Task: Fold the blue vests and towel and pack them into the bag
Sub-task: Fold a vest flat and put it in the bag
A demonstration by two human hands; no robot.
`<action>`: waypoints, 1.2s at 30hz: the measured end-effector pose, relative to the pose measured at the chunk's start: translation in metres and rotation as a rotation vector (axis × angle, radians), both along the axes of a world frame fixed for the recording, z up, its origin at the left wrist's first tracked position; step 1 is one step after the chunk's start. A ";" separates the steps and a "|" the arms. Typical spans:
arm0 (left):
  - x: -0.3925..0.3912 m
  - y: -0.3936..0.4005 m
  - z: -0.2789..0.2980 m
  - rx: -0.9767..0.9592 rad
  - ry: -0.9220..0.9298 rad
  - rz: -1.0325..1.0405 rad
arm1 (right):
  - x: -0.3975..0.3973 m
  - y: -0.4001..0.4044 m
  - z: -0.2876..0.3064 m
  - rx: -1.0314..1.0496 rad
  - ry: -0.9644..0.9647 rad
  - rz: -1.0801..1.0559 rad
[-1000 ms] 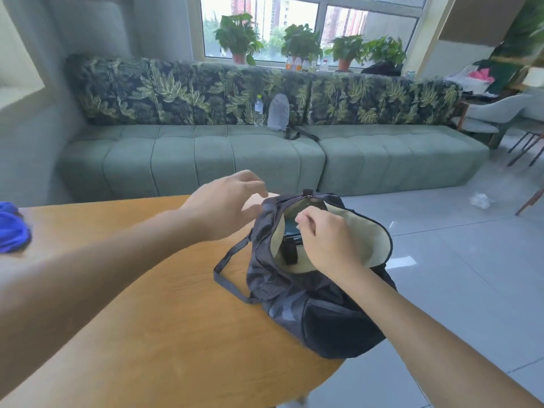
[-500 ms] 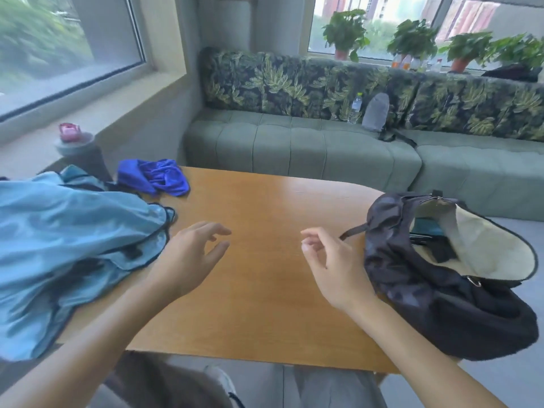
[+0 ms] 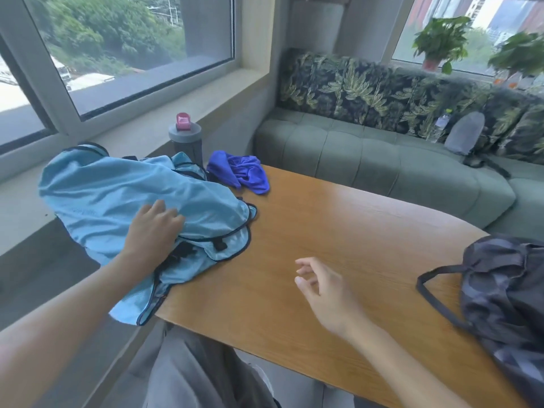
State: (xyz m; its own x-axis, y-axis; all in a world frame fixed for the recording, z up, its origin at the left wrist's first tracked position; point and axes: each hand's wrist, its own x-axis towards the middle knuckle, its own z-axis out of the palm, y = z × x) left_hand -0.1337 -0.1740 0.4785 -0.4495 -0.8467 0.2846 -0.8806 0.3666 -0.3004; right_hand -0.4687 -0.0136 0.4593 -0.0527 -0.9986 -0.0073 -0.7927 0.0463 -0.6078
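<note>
A heap of light blue vests (image 3: 117, 201) with dark trim lies on the left end of the wooden table (image 3: 338, 245), partly hanging over its edge. My left hand (image 3: 154, 228) rests on the heap with its fingers pressed into the cloth. A crumpled dark blue towel (image 3: 244, 172) lies behind the heap. My right hand (image 3: 321, 285) hovers above the bare tabletop, fingers loosely curled, holding nothing. The dark bag (image 3: 506, 290) sits at the table's right end, cut off by the frame, its strap trailing left.
A grey bottle with a pink lid (image 3: 185, 139) stands behind the vests by the window sill. A green sofa (image 3: 368, 160) with leaf-print cushions runs behind the table, with a grey pouch (image 3: 465, 134) on it. My grey-trousered legs show below the near table edge.
My view has swung left from the bag to the vests. My left hand moved left onto the vest heap. My right hand left the bag's opening and now hangs over the table.
</note>
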 end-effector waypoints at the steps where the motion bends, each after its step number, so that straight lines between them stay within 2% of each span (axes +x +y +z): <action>1: 0.002 -0.001 0.002 0.003 -0.014 -0.021 | 0.000 -0.003 -0.001 0.004 0.001 -0.008; 4: -0.001 -0.005 0.018 -0.028 -0.002 -0.064 | 0.000 -0.007 -0.001 0.028 -0.019 -0.025; 6: -0.012 -0.004 0.042 -0.068 0.080 -0.112 | -0.002 -0.010 0.001 0.041 -0.026 -0.039; 9: -0.043 0.002 0.100 -0.146 0.360 -0.151 | -0.004 -0.019 0.011 0.002 -0.068 -0.074; 12: -0.079 0.010 0.172 -0.119 0.672 -0.164 | -0.003 -0.027 0.034 -0.086 -0.174 -0.135; 15: -0.117 0.019 0.239 -0.073 0.946 -0.295 | -0.006 -0.028 0.069 -0.200 -0.278 -0.203; 17: -0.141 0.022 0.276 -0.020 1.094 -0.365 | -0.011 -0.023 0.095 -0.286 -0.383 -0.234; 20: -0.172 0.020 0.319 0.109 1.374 -0.448 | -0.023 -0.011 0.131 -0.354 -0.611 -0.169; 21: -0.181 0.018 0.329 0.148 1.444 -0.472 | -0.028 -0.007 0.142 -0.381 -0.626 -0.156; 23: -0.195 0.011 0.340 0.242 1.563 -0.494 | -0.041 0.003 0.160 -0.463 -0.533 -0.179; 26: -0.208 -0.011 0.337 0.350 1.649 -0.469 | -0.064 0.017 0.182 -0.565 -0.383 -0.252; 28: -0.219 -0.028 0.321 0.379 1.693 -0.415 | -0.085 0.026 0.199 -0.591 -0.418 -0.259; 30: -0.229 -0.047 0.288 0.354 1.657 -0.291 | -0.113 0.021 0.213 -0.572 -0.511 -0.310; 32: -0.236 -0.058 0.237 0.307 1.499 -0.122 | -0.149 0.007 0.223 -0.483 -0.666 -0.393; 34: -0.240 -0.056 0.186 0.288 1.360 -0.040 | -0.177 -0.006 0.222 -0.268 -0.894 -0.383; 35: -0.241 -0.049 0.163 0.288 1.319 -0.035 | -0.185 -0.008 0.212 -0.145 -0.895 -0.391; 36: -0.242 -0.040 0.142 0.297 1.292 -0.046 | -0.191 -0.008 0.196 -0.048 -0.797 -0.407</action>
